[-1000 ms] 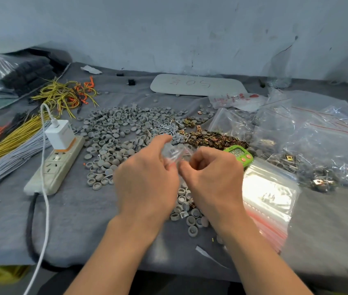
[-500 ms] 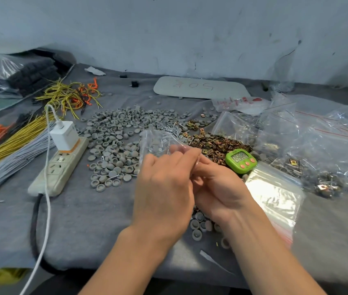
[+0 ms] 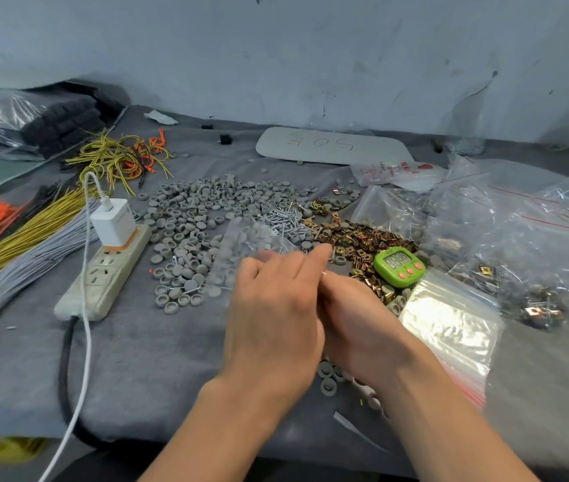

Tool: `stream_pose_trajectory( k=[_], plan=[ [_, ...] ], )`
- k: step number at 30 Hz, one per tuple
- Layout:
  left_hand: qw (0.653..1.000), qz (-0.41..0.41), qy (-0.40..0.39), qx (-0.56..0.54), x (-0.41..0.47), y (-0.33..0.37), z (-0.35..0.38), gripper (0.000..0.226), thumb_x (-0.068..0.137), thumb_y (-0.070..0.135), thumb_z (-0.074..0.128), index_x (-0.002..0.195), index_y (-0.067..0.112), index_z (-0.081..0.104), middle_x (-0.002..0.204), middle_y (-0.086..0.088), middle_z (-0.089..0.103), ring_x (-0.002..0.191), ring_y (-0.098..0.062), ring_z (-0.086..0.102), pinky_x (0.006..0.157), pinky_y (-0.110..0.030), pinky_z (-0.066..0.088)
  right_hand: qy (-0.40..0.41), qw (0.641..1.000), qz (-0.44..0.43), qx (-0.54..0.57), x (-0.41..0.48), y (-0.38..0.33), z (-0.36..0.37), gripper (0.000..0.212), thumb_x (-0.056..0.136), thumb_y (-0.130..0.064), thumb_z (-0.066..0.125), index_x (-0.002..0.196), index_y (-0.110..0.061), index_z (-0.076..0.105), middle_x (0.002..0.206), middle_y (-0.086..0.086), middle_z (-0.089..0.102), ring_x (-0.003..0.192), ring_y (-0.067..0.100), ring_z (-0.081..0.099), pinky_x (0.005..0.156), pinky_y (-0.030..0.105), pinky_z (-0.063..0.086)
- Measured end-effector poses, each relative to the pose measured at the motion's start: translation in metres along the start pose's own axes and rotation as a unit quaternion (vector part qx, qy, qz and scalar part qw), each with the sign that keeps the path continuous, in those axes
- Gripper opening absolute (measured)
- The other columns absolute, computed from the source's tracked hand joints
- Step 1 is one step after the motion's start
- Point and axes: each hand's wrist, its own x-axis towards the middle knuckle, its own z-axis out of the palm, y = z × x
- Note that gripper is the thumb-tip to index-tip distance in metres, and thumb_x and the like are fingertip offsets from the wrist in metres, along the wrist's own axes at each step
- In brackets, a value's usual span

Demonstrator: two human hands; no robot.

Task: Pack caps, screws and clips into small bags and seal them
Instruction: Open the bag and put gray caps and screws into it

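A small clear bag (image 3: 241, 250), blurred, sticks up and left from between my hands over the grey cloth. My left hand (image 3: 272, 318) holds its lower edge, fingers pointing up and right. My right hand (image 3: 359, 325) lies close behind the left, and its fingertips are hidden where they meet the bag's red-lined mouth. Grey caps (image 3: 199, 217) are spread just beyond the hands, with a heap of silver screws (image 3: 283, 220) and brass clips (image 3: 356, 238) to their right. A few caps (image 3: 328, 379) lie under my wrists.
A green timer (image 3: 399, 266) and a stack of empty zip bags (image 3: 449, 325) sit right of my hands, with filled bags (image 3: 526, 238) beyond. On the left lie a power strip (image 3: 105, 273) with a white charger and bundles of wire (image 3: 15, 238). A grey plate (image 3: 331, 146) lies at the back.
Both hands came closer together and the left now overlaps the right. The small bag swung up and to the left of the fingers.
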Motion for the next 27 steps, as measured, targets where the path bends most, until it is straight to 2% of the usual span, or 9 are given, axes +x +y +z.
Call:
stream_pose_trajectory(
  k=[2,6,8,10,15,20,22,24,27],
  plan=[
    [0.999,-0.016,-0.034,-0.013,0.002,-0.004,-0.004,0.069,0.061,0.007,0.068,0.129,0.017,0.07,0.094,0.003,0.072,0.084,-0.021,0.065,0.079,-0.033,0.033,-0.005,1.0,-0.012,0.004,-0.002,-0.001,0.003,0.037,0.109,-0.008,0.038,0.137,-0.002,0.061,0.131,0.013,0.07,0.128,0.023,0.064,0.113,0.036,0.047],
    [0.998,-0.005,-0.047,-0.039,0.003,-0.012,-0.012,0.06,0.066,0.027,0.064,0.125,0.03,0.069,0.096,0.012,0.063,0.091,-0.017,0.054,0.088,-0.032,0.038,0.03,0.999,-0.04,0.002,-0.001,-0.004,-0.006,0.027,0.104,0.003,0.041,0.104,0.006,0.067,0.093,0.01,0.074,0.092,0.022,0.068,0.079,0.026,0.056],
    [0.999,0.001,-0.033,-0.037,0.003,-0.016,-0.014,0.063,0.063,0.022,0.066,0.125,0.031,0.068,0.1,0.01,0.055,0.096,-0.018,0.049,0.092,-0.035,0.041,0.024,0.998,-0.056,0.002,-0.001,-0.007,-0.008,0.029,0.105,0.001,0.042,0.122,0.011,0.063,0.114,0.015,0.073,0.109,0.025,0.068,0.097,0.034,0.053],
    [0.999,0.018,-0.039,-0.02,0.003,-0.019,-0.015,0.069,0.06,0.012,0.069,0.127,0.03,0.066,0.115,0.005,0.055,0.108,-0.023,0.05,0.099,-0.038,0.042,0.005,0.998,-0.069,-0.007,-0.002,-0.008,-0.009,0.034,0.103,0.002,0.044,0.13,0.003,0.065,0.126,0.013,0.072,0.115,0.022,0.068,0.104,0.034,0.051],
    [0.983,0.088,-0.143,0.075,0.006,-0.02,-0.014,0.091,0.066,0.01,0.046,0.154,0.032,0.04,0.164,-0.003,0.034,0.155,-0.028,0.023,0.126,-0.049,0.018,-0.035,0.996,-0.07,-0.045,-0.004,-0.006,-0.012,0.039,0.099,0.012,0.045,0.092,-0.006,0.079,0.087,0.006,0.077,0.073,0.01,0.072,0.067,0.023,0.058],
    [0.993,0.072,-0.076,0.054,0.006,-0.023,-0.009,0.056,0.079,0.019,0.057,0.135,0.027,0.055,0.122,0.003,0.062,0.124,-0.023,0.054,0.126,-0.047,0.018,-0.038,0.99,-0.086,-0.104,-0.005,-0.009,-0.011,0.027,0.094,0.01,0.059,0.082,-0.007,0.076,0.076,0.007,0.071,0.066,0.013,0.068,0.061,0.025,0.058],
    [0.997,0.028,-0.043,0.055,0.009,-0.029,-0.008,0.048,0.08,0.023,0.06,0.129,0.025,0.058,0.112,0.004,0.063,0.113,-0.021,0.055,0.126,-0.044,0.017,0.023,0.985,-0.105,-0.135,-0.006,-0.013,-0.016,0.023,0.091,0.009,0.065,0.084,-0.007,0.081,0.083,0.011,0.077,0.072,0.018,0.072,0.066,0.027,0.06],
    [0.997,-0.025,-0.04,0.059,0.011,-0.04,-0.008,0.057,0.074,0.02,0.074,0.128,0.026,0.058,0.114,0.005,0.063,0.115,-0.018,0.053,0.126,-0.039,0.015,0.132,0.955,-0.147,-0.222,-0.006,-0.019,-0.025,0.027,0.089,0.009,0.065,0.084,-0.012,0.082,0.083,0.011,0.079,0.071,0.019,0.074,0.066,0.027,0.061],
    [0.995,-0.079,-0.053,0.02,0.011,-0.057,-0.009,0.07,0.068,0.022,0.088,0.13,0.028,0.055,0.116,0.007,0.061,0.113,-0.012,0.044,0.114,-0.034,0.03,0.237,0.816,-0.169,-0.499,-0.005,-0.019,-0.031,0.023,0.089,-0.007,0.07,0.082,-0.025,0.083,0.074,-0.009,0.077,0.06,0.006,0.067,0.059,0.019,0.056]
  ],
)
